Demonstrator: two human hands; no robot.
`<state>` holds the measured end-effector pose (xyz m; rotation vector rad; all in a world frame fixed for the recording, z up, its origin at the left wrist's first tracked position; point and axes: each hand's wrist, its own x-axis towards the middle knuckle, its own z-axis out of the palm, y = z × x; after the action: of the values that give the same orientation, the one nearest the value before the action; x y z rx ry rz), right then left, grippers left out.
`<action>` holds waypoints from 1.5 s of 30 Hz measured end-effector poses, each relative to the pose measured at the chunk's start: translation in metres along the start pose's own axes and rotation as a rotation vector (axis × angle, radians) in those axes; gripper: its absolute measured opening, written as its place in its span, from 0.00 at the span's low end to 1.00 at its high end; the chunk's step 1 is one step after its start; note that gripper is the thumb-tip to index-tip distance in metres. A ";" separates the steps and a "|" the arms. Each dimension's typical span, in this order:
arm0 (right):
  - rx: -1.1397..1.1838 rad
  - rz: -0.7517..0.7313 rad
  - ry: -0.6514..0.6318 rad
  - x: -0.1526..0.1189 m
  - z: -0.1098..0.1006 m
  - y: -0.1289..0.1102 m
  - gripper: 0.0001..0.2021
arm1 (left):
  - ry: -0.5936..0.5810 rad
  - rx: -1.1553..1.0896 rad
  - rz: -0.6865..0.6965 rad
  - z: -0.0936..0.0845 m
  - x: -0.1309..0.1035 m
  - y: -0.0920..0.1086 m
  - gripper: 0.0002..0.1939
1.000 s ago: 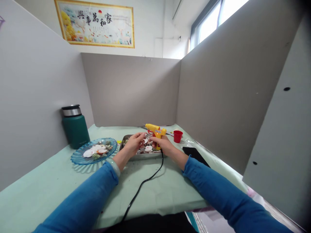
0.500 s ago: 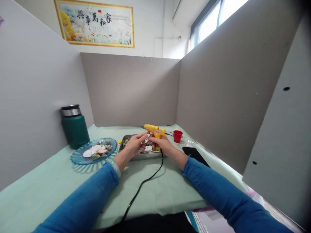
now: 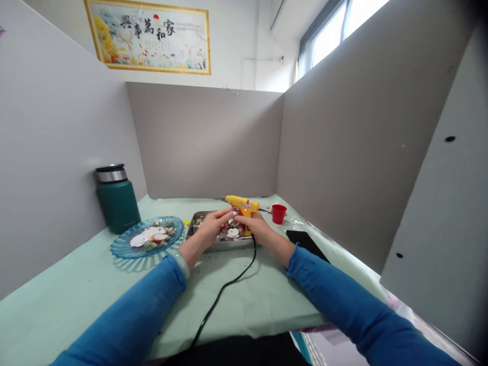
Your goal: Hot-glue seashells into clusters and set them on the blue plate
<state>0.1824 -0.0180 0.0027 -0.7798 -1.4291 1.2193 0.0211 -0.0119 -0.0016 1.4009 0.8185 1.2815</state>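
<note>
My right hand [image 3: 260, 227] is closed around the handle of a yellow hot glue gun [image 3: 241, 203], its nozzle pointing left. A black cord runs from the handle toward the table's front edge. My left hand [image 3: 209, 227] pinches a small pale shell [image 3: 232, 217], partly hidden by the fingers. The right thumb reaches over close to the same piece; whether it touches cannot be made out. Both hands are above a metal tray [image 3: 232, 244] holding white shells and other small pieces. A flat white shell [image 3: 233, 233] lies there between the wrists.
Left of the tray sits a blue glass plate [image 3: 121, 247] with shells and small greenish pieces. Behind it stands a green thermos bottle [image 3: 119, 203]. To the right are a red cup [image 3: 278, 214] and a flat black object [image 3: 307, 245]. Grey partitions [image 3: 206, 142] enclose the table.
The pale piece between the fingertips appears turned slightly. Both hands and the glue gun stay in nearly the same place.
</note>
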 end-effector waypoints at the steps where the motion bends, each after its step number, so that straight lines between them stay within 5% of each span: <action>1: -0.004 0.003 0.001 0.000 0.000 0.000 0.09 | 0.000 0.001 0.002 0.000 0.000 0.000 0.25; 45: 0.030 0.045 -0.033 0.005 -0.004 0.003 0.10 | -0.012 0.003 -0.017 0.002 0.000 0.000 0.28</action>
<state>0.1848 -0.0115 0.0006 -0.7781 -1.4243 1.2903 0.0234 -0.0127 -0.0010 1.3997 0.8235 1.2583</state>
